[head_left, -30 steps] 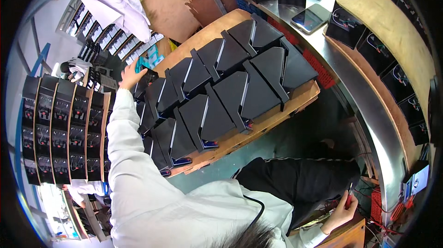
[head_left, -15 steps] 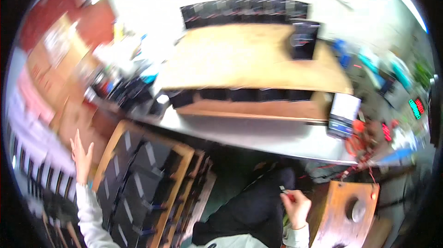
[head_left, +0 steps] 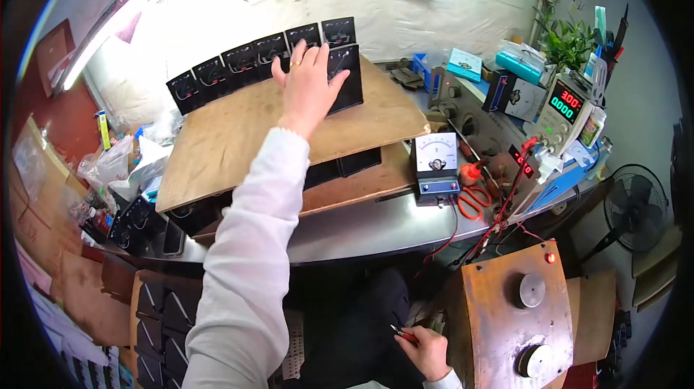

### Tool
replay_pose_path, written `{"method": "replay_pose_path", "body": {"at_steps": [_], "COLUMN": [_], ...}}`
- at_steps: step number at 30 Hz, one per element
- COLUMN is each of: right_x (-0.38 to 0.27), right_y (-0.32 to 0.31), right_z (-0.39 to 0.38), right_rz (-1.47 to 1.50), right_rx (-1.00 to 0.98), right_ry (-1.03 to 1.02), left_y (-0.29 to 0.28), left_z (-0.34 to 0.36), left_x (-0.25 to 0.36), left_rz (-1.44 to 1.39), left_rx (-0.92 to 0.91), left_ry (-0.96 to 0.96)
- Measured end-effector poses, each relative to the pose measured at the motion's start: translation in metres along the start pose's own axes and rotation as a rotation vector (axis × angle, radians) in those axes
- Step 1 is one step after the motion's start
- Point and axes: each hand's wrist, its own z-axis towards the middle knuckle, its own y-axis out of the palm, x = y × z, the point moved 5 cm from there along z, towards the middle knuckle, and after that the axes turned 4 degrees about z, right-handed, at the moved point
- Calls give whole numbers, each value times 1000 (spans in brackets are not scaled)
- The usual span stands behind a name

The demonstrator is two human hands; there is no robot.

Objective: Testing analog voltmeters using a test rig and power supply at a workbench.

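My left hand (head_left: pixel 309 89) reaches far over a wooden board (head_left: pixel 231 139), fingers spread. It overlaps the left side of a square black meter housing (head_left: pixel 351 89) that stands upright on the board. The thumb lies across the housing's face; I cannot tell whether it touches. Behind, several similar black housings (head_left: pixel 239 58) stand in a row along the board's far edge. Low in the view, my right hand (head_left: pixel 429 355) is closed around a small red-handled tool (head_left: pixel 408 334) with a metal tip, its exact kind too small to make out. It is held above my dark-trousered lap.
A white-faced dial meter (head_left: pixel 437 161) and orange-handled scissors (head_left: pixel 473 202) lie right of the board on the metal bench (head_left: pixel 347 228). Farther right stands a power supply (head_left: pixel 562 110). A wooden box (head_left: pixel 506 317) with metal knobs is beside my right hand. Stacked black housings (head_left: pixel 163 320) sit lower left.
My left hand has moved from the far left, above the tray of black housings, to the upright housing on the board. My right hand still holds the red-handled tool. The view has shifted.
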Motion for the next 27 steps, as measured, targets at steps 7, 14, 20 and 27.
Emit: {"method": "replay_pose_path", "body": {"at_steps": [7, 14, 20, 27], "right_x": [51, 38, 8, -45], "right_y": [-35, -28, -7, 3], "right_z": [-23, 15, 40, 52], "right_rz": [-52, -127, 35, 193], "right_rx": [146, 97, 154, 106], "right_ry": [204, 16, 66, 38], "left_y": [-57, -13, -49, -71], "left_z": [-64, -65, -108, -233], "left_x": [63, 7, 35, 31], "left_rz": [-287, -598, -1026, -1222], "left_rx": [-15, -43, -152, -516], "left_ry": [292, -174, -185, -356]}}
